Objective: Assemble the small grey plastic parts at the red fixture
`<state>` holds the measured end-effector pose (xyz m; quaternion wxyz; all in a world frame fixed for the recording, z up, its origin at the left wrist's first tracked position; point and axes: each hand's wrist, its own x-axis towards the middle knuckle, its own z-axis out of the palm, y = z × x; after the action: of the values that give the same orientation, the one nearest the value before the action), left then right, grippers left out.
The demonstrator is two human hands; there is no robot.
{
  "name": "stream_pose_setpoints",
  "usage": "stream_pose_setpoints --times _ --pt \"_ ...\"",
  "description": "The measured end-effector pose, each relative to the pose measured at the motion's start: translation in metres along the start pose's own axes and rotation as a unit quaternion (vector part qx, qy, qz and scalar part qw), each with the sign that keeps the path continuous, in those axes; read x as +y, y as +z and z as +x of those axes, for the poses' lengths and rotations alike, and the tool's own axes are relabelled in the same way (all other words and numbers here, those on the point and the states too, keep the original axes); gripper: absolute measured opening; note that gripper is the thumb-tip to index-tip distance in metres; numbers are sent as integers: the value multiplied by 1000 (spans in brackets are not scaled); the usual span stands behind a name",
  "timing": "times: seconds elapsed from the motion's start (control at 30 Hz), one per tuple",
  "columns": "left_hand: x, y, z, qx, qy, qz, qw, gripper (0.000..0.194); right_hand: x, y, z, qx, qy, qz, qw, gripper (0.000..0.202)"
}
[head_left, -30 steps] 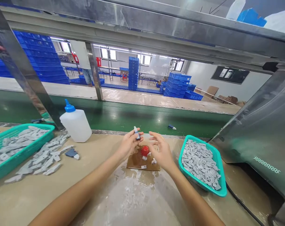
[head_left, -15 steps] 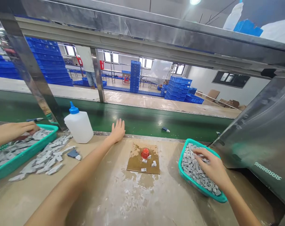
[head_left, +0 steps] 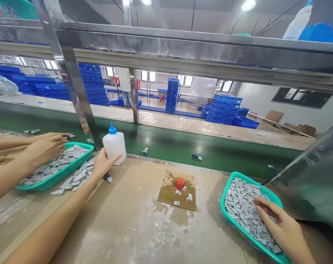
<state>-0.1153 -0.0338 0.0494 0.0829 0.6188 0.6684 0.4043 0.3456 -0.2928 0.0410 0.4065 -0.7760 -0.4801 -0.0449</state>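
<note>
My left hand is open beside a white squeeze bottle with a blue cap, thumb stretched across the bottle's lower front. Whether it touches the bottle I cannot tell. Below the wrist lies a dark blue and pale grey piece, next to a pile of grey plastic pieces. My right hand reaches into a green basket full of small grey pieces. Its thumb and forefinger are slightly apart over them. A wet brown mat bears a red cap-like thing and several small pale pieces.
At left, another person's hands work over a second green basket. Behind the table edge runs a green conveyor belt carrying several dark blue and pale pieces. Metal posts and a shelf beam stand across the front.
My left hand has drawn back from the belt edge, leftward to the bottle. A blue and pale piece now shows on the belt there. My right hand stays at its basket. The view has turned left.
</note>
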Motion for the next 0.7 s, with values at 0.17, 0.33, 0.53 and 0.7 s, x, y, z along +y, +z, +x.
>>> stream_pose_setpoints --times 0.17,0.33,0.53,0.7 --pt "9 -18 -15 -92 200 142 965 57 -5 1 -1 -5 1 12 1000 33" --pt "18 -14 -34 -59 395 201 895 49 -6 1 -2 -7 -9 6 1000 31" --pt "47 8 -45 -69 458 230 856 44 -7 0 -4 -14 -18 1 1000 31" --pt "63 16 -47 -72 474 263 837 42 -11 -1 -4 -25 -28 -15 999 30"
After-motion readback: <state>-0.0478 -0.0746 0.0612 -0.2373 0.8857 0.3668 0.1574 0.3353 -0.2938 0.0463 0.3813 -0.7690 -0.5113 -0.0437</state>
